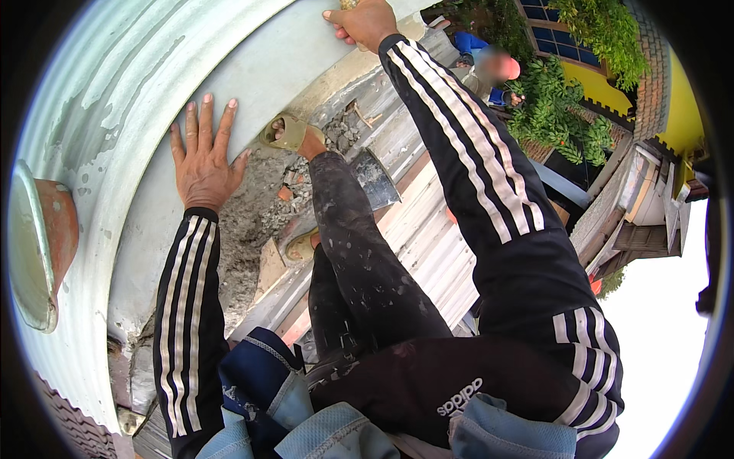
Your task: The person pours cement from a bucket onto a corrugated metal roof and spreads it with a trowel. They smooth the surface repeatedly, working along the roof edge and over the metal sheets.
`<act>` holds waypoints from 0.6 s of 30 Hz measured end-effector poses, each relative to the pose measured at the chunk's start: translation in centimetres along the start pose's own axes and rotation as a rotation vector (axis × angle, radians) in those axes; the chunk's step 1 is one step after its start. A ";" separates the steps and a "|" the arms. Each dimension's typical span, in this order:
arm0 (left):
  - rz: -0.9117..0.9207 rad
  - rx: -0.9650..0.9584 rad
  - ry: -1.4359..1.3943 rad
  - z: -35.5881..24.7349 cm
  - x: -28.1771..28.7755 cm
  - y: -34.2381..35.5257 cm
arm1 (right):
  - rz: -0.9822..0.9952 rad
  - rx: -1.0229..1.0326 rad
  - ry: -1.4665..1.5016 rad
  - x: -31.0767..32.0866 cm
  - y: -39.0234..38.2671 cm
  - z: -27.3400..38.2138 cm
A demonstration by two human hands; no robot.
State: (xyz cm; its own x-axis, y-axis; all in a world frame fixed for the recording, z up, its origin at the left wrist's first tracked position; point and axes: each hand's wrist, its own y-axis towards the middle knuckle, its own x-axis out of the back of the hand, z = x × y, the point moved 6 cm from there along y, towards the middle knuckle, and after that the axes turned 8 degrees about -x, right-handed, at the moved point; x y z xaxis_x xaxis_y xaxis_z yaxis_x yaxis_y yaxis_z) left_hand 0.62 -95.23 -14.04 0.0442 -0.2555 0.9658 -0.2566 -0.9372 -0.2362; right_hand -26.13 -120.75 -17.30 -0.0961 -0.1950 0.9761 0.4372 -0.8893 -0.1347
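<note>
Pale-blue and navy fabric [336, 434] bunched nearest me, against black white-striped jacket [512, 287]. Ahead, smooth pale-grey strip [267, 69], long axis running lower left to top right, bowed by lens. My left hand [205, 176] lies on it, palm down, fingers spread. Right hand [368, 27] closed round small tan piece [348, 4], mostly cut off by upper edge; cannot tell its direction. Ribbed whitish sheet [145, 69] along strip's outer side, orange-brown round bucket [66, 229] at left. Olive sandal [290, 134], broken grey rubble [342, 128] crowd inner side.
</note>
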 end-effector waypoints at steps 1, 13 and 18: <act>-0.020 -0.003 -0.002 0.0 0.1 0.0 | -0.033 0.082 -0.109 -0.1 0.1 0.4; -0.211 -0.116 0.080 -0.8 -0.4 0.2 | -0.122 -1.397 0.839 -13.7 -36.2 -10.0; -0.284 -0.220 0.175 -1.9 0.0 0.5 | 0.235 -1.501 0.301 -26.5 -50.2 -11.8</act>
State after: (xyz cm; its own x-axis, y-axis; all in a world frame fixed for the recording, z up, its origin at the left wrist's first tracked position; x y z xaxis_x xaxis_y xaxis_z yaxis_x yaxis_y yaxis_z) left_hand -1.38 -95.28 -13.94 -0.0167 0.0685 0.9975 -0.4593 -0.8867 0.0532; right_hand -56.07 -75.84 -38.43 -0.4067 -0.2947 0.8647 -0.7825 -0.3761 -0.4963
